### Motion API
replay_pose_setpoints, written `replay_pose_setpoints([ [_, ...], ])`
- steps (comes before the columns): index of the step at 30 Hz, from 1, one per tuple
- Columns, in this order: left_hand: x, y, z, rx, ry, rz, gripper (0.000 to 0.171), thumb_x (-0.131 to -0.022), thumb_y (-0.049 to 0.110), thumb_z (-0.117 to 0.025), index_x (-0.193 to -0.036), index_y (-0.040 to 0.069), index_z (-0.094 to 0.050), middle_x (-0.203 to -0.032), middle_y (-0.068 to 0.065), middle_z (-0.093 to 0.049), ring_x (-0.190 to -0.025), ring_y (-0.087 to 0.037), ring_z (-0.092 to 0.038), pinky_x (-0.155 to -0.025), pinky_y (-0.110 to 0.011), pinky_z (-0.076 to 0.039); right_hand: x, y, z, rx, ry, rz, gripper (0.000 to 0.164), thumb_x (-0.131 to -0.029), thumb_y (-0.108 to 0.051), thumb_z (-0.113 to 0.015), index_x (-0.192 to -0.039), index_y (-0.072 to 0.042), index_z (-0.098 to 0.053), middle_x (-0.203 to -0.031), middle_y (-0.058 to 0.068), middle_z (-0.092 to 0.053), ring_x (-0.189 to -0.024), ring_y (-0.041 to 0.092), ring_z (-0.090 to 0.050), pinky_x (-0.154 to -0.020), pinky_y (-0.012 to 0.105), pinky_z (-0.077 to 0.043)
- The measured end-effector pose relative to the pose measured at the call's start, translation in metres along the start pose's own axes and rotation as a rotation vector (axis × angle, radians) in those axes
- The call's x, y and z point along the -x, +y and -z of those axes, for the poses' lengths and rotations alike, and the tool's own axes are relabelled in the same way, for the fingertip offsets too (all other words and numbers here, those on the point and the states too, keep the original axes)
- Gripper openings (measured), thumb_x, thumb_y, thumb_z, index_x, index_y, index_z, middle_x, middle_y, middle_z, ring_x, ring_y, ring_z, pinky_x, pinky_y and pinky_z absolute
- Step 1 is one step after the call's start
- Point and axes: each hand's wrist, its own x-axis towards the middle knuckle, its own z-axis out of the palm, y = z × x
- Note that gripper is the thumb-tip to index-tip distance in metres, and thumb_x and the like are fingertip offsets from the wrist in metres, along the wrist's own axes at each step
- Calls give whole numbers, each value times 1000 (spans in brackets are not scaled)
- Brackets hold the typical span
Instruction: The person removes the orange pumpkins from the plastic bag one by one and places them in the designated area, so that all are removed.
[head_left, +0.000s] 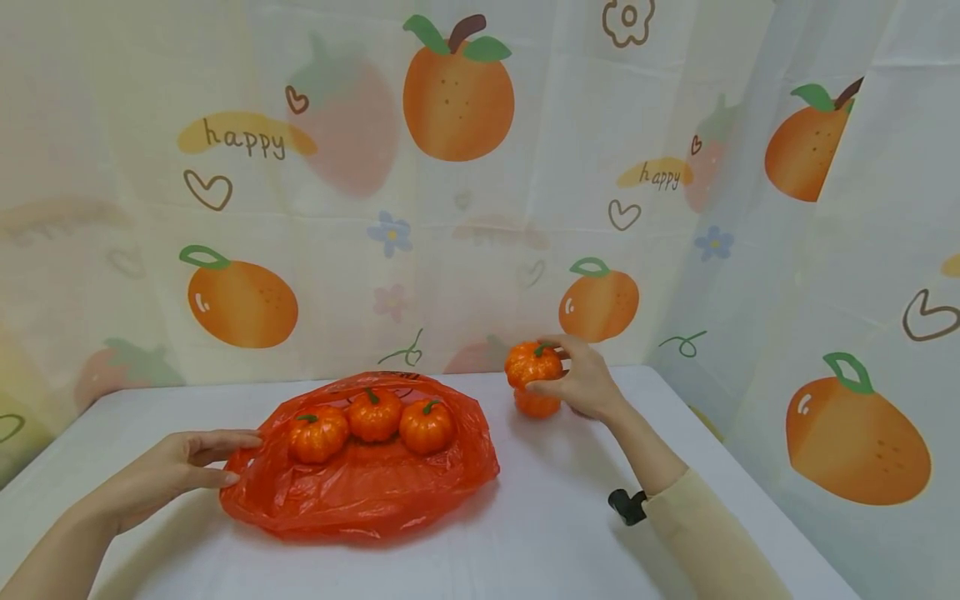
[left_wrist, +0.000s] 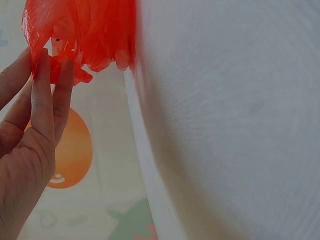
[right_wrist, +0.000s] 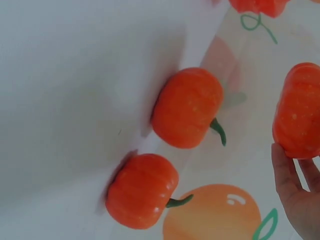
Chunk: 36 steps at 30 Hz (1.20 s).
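Observation:
My left hand point(head_left: 168, 471) pinches the left edge of a red plastic bag point(head_left: 360, 500), whose mouth is spread wide on the table. The bag's rim lies between thumb and fingers in the left wrist view point(left_wrist: 42, 100). Inside the bag sit three small orange pumpkins with green stems, among them a middle pumpkin point(head_left: 373, 417). My right hand point(head_left: 588, 379) grips another pumpkin point(head_left: 531, 365) by its side, raised off the table. Below it stands a pumpkin point(head_left: 537, 404); the right wrist view shows this one point(right_wrist: 187, 107) and a second pumpkin point(right_wrist: 142, 191), mostly hidden by the hand in the head view.
A white-covered table point(head_left: 555, 533) carries everything. Behind it and along the right hangs a curtain point(head_left: 480, 217) printed with oranges, hearts and flowers. A small black device point(head_left: 627, 507) sits at my right sleeve's cuff.

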Motion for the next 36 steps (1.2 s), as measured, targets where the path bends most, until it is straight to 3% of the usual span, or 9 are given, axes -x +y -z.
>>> replay_pose_setpoints([
  [8, 0, -1, 0, 12, -4, -21, 48, -94, 14, -63, -140, 2, -53, -127, 34, -57, -112, 28, -44, -86, -10, -47, 0, 10, 15, 9, 33, -64, 65, -77, -29, -84, -134, -15, -56, -137, 9, -57, -121, 35, -56, -96, 49, -54],
  [16, 0, -1, 1, 12, -4, 17, 50, -94, 16, -64, -141, 5, -53, -127, 35, -56, -112, 28, -43, -85, -9, -46, -1, 27, 29, 39, 73, -111, 70, -78, -32, -83, -138, -14, -53, -137, 12, -56, -122, 37, -53, -97, 52, -51],
  [36, 0, 1, 0, -7, 8, 18, 48, -94, 18, -64, -139, 6, -55, -127, 35, -56, -112, 28, -43, -85, -10, -46, 9, 67, 52, 77, 156, -210, 73, -82, -34, -79, -142, -7, -48, -138, 21, -51, -120, 38, -47, -100, 51, -47],
])
